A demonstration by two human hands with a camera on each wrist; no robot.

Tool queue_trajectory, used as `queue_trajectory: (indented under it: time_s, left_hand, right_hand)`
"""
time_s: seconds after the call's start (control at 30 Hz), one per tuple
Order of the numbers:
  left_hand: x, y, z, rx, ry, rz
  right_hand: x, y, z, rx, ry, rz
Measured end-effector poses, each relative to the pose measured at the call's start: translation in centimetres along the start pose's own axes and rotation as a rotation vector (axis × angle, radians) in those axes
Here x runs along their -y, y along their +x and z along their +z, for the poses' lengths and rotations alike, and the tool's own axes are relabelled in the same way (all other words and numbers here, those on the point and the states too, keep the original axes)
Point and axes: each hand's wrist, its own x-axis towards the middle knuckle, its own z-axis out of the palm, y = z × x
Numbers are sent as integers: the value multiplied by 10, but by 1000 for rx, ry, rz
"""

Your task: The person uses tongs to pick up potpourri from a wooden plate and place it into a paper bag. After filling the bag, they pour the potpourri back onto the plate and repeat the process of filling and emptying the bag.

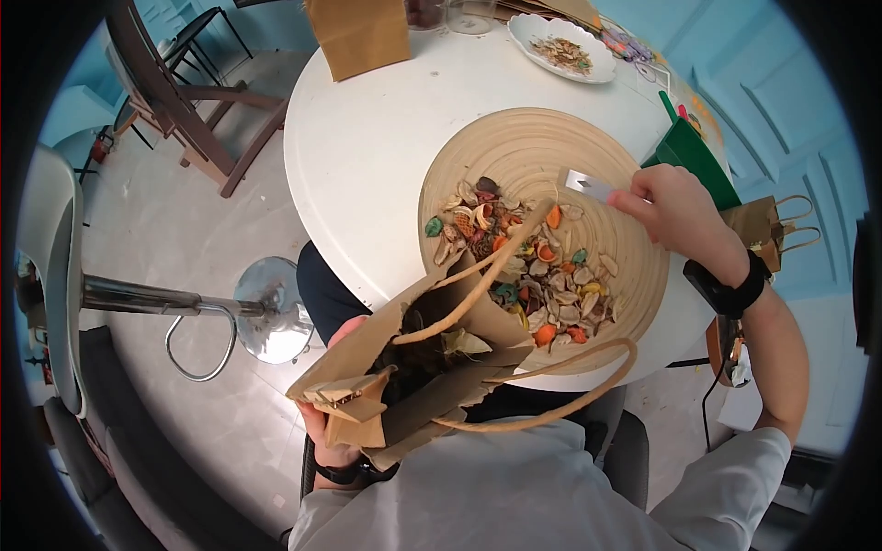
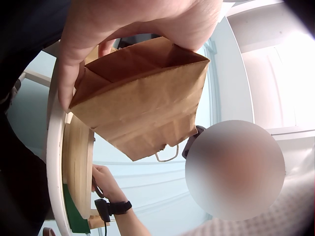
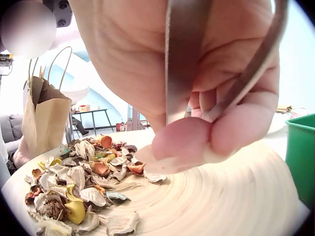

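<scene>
In the head view my left hand (image 1: pixel 333 441) grips the lower side of a brown paper bag (image 1: pixel 459 367) with rope handles, its top open and dark pieces inside. The left wrist view shows fingers and thumb of the left hand (image 2: pixel 133 24) around the base of the bag (image 2: pixel 147 113). My right hand (image 1: pixel 675 211) holds metal tongs (image 1: pixel 588 185) above the right part of a round wooden plate (image 1: pixel 634 321). Dried petals (image 1: pixel 551 285) lie in a pile on the plate, left of the tongs. In the right wrist view, the right hand (image 3: pixel 197 88) pinches the tongs (image 3: pixel 184 54).
A white dish (image 1: pixel 602 69) with small dried bits stands at the table's back, near another paper bag (image 1: pixel 363 37). To the right are a green bin (image 1: pixel 703 165) and a small handled bag (image 1: pixel 758 225). A stool (image 1: pixel 276 312) stands left of the table.
</scene>
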Motion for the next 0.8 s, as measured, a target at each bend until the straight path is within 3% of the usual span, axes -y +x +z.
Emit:
queue_trajectory:
  time_s: [0.13, 0.3, 0.6, 0.8]
  left_hand:
    - [-2, 1, 0, 6, 15, 4]
    - [-3, 1, 1, -6, 31, -5]
    - [3, 3, -6, 23, -17, 15]
    - [1, 0, -4, 19, -13, -2]
  right_hand:
    - [3, 0, -8, 64, 128, 121]
    - [1, -13, 6, -164, -151, -90]
    - [-3, -22, 22, -268, -289, -266]
    - [0, -23, 23, -269, -343, -287]
